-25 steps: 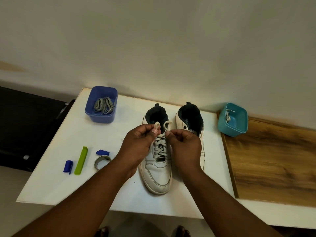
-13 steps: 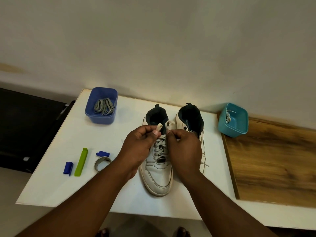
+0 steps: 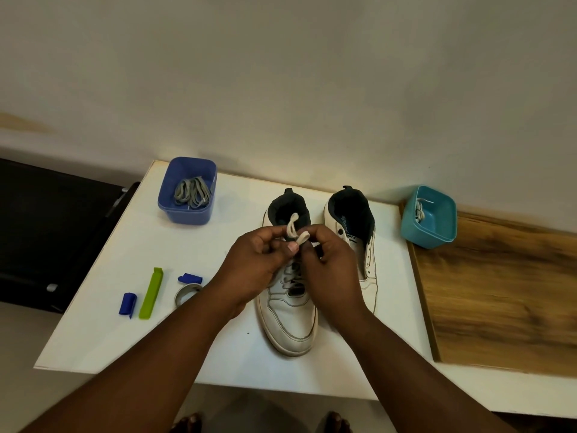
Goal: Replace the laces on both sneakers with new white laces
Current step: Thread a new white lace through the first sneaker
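Observation:
Two white sneakers stand side by side on the white table [image 3: 93, 323], toes toward me. The left sneaker [image 3: 290, 323] is laced with a white lace [image 3: 295, 232] whose two loops stick up above its tongue. My left hand [image 3: 256, 264] pinches one loop and my right hand [image 3: 327, 264] pinches the other, the hands touching over the shoe's throat. The right sneaker [image 3: 352, 220] has bare eyelets and is partly hidden behind my right hand.
A blue tub [image 3: 187, 210] with grey laces [image 3: 193, 192] stands at the back left. A teal tub [image 3: 437, 235] holding a white lace [image 3: 420, 210] stands at the right, by a wooden board [image 3: 499, 292]. A green clip [image 3: 151, 292], blue bits [image 3: 128, 304] and a tape ring [image 3: 184, 292] lie left.
The two lace loops have been brought together and crossed above the tongue. My hands have closed in until they touch. The sneakers have not moved.

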Demonstrator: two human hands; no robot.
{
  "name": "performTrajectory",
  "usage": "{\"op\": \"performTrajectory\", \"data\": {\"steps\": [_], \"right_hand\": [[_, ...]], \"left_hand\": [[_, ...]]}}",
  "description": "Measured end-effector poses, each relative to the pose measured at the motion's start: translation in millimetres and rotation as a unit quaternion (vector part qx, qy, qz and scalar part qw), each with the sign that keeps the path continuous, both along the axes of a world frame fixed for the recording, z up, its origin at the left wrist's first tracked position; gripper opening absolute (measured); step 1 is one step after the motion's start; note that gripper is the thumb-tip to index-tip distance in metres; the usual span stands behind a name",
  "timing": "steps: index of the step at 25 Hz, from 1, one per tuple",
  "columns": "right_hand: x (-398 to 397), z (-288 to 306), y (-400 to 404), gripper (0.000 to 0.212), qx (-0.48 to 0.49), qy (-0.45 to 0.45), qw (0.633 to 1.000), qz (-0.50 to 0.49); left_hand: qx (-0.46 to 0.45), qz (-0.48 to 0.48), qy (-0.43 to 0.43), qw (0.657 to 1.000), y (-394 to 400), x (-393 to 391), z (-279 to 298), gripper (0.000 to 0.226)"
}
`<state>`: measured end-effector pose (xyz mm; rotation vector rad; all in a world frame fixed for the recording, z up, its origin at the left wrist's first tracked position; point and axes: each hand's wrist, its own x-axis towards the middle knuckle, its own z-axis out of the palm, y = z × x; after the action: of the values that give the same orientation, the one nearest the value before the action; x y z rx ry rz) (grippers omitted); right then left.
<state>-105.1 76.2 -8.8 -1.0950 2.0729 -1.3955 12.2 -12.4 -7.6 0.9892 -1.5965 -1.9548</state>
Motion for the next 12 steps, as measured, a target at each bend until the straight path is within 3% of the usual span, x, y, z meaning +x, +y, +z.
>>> {"op": "performTrajectory", "data": {"steps": [4, 9, 12], "right_hand": [[-12.7, 1.5, 6.9, 0.028, 0.021, 0.065, 0.995, 0.077], [-5.2, 0.6, 8.0, 0.021, 0.004, 0.05, 0.999, -0.015], [-3.4, -1.2, 9.0, 0.016, 0.007, 0.133, 0.991, -0.01]], "left_hand": [[-0.046, 0.044, 0.006, 0.998, 4.9, -2.8, -0.3, 0.025], [-0.104, 0.095, -0.039, 0.989, 6.3, -5.7, 0.1, 0.016], [-0.132, 0.103, -0.063, 0.984, 6.2, -6.3, 0.0, 0.013]]}}
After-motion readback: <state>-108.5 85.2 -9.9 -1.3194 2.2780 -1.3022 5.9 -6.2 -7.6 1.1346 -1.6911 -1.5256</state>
